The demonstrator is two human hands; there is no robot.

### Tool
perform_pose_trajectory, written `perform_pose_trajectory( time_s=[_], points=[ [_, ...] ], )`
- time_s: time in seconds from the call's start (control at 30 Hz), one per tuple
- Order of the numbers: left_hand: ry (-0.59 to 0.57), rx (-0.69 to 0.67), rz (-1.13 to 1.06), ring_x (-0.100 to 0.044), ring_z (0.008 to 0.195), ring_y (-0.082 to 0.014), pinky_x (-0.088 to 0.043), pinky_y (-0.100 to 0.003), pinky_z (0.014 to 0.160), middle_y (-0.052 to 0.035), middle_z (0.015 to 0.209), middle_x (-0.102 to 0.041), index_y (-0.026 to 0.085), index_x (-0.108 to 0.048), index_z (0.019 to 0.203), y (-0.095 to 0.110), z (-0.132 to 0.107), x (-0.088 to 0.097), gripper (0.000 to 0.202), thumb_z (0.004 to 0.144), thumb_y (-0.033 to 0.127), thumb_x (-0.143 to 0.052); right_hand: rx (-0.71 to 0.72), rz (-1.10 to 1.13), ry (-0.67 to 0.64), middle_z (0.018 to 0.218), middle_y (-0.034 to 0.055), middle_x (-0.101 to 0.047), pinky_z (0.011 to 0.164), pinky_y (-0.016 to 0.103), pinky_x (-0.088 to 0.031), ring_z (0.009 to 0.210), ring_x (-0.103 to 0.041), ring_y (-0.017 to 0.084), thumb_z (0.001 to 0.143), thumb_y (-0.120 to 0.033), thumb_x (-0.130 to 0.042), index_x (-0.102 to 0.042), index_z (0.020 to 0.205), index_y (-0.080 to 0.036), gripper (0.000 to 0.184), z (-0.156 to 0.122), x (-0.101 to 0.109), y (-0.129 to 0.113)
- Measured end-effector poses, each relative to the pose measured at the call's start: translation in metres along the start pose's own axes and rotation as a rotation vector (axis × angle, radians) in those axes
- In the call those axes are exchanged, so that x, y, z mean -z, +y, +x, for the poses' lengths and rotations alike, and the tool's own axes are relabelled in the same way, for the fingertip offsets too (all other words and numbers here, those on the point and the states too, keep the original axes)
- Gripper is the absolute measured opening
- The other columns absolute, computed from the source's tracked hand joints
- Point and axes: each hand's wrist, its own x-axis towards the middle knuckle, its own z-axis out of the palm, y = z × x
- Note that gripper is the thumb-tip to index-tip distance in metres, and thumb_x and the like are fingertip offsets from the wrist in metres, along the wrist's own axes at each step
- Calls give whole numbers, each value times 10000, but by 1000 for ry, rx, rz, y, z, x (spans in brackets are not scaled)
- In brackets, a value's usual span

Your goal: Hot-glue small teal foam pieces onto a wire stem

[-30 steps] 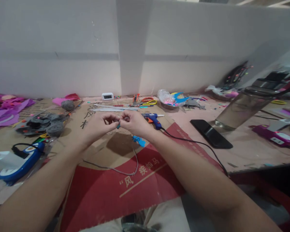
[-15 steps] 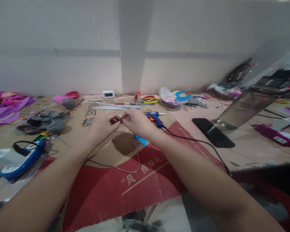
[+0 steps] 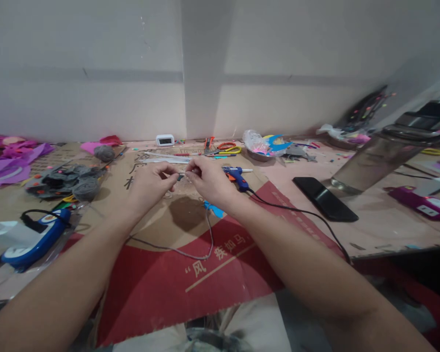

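Observation:
My left hand (image 3: 152, 185) and my right hand (image 3: 209, 182) meet above the middle of the cardboard (image 3: 161, 222). Both are pinched, with the fingertips almost touching around a small, thin thing too tiny to identify. Below them a strand of grey yarn (image 3: 176, 251) loops over the cardboard's red part; one end passes behind my left forearm and the other reaches a blue cut-out piece (image 3: 214, 209) under my right wrist. Just beyond my right hand lies a blue glue gun (image 3: 238, 177), its black cord trailing to the right.
A black phone (image 3: 324, 199) and a tilted clear bottle (image 3: 374, 156) are on the right. Scissors (image 3: 229, 149), a small white digital display (image 3: 165, 140) and a bowl of scraps (image 3: 260, 151) line the back. Grey yarn balls (image 3: 86, 188) and a blue power strip (image 3: 38, 242) lie left.
My fingertips have drawn slightly apart, so a bit of the small thing now shows between them. The yarn and the tools remain in place.

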Motion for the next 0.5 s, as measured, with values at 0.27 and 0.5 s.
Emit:
perform_pose_trajectory(
  time_s=[0.27,0.5],
  points=[
    [124,114,-384,-650,563,-141,-464,-207,464,-8,637,-670,180,-655,769,-5,6,-5,112,728,280,-685,-52,2,-68,711,-9,-566,647,259,-327,680,-474,122,914,-253,-516,-564,742,-173,195,-6,-9,-7],
    [176,127,-533,-677,617,-152,-486,-206,470,-16,663,-664,167,-640,741,-13,11,-6,96,731,253,-683,-25,-103,-80,1058,88,-646,928,395,-396,1045,-535,221,890,-255,-583,-650,991,-175,145,-9,-7,-15]
  ],
)
